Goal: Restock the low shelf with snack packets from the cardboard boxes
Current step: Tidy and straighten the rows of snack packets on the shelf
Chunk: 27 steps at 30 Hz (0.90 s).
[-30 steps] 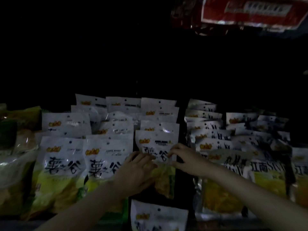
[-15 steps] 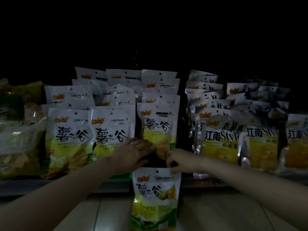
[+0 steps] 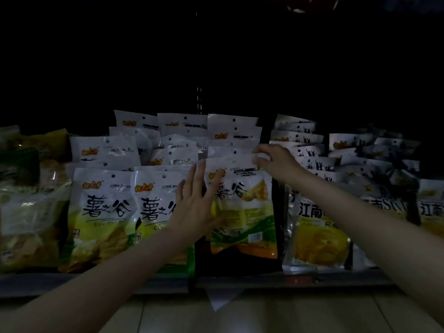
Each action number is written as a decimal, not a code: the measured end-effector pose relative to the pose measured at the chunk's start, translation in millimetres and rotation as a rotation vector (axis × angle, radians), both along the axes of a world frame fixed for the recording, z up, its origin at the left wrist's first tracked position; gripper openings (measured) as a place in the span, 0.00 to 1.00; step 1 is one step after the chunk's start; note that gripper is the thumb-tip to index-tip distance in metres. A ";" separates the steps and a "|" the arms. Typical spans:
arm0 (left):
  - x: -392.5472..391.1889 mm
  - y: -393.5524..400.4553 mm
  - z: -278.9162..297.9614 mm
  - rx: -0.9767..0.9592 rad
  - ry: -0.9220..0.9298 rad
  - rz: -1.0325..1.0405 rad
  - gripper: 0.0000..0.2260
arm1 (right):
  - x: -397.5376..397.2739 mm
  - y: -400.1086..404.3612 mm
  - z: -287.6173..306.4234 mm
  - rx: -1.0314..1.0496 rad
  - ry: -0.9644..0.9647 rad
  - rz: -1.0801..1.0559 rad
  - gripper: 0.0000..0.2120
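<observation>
Left hand [image 3: 197, 205] presses flat, fingers straight; right hand [image 3: 271, 159] pinches the packet [image 3: 242, 207] top at one o'clock. Seat it upright, gently.

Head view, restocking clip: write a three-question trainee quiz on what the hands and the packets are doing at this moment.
1. True or false: the left hand lies with straight fingers against the front white-and-green snack packet.
2. Which part of that packet does the right hand pinch? A) bottom edge B) top right corner C) middle
3. Fill in: the silver-and-yellow packets stand to the ___ of the white-and-green rows.

Key: 1 true; 2 B; 3 right.
</observation>
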State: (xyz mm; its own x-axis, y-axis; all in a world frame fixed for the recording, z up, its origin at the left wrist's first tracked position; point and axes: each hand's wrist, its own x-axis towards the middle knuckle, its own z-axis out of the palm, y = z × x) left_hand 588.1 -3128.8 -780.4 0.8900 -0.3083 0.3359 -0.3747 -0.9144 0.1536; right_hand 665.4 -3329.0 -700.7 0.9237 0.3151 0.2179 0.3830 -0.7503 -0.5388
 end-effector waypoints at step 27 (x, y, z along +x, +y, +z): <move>-6.7 -15.0 -28.7 0.704 0.289 -0.134 0.55 | -82.2 3.5 -109.9 -0.762 0.235 0.214 0.59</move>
State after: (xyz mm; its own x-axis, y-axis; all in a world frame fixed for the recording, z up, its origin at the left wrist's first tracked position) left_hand 581.4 -3143.8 -809.1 0.8528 -0.4742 -0.2189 -0.5222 -0.7826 -0.3388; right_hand 583.2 -3325.6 -810.5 0.8218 0.4728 -0.3180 0.5001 -0.8660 0.0048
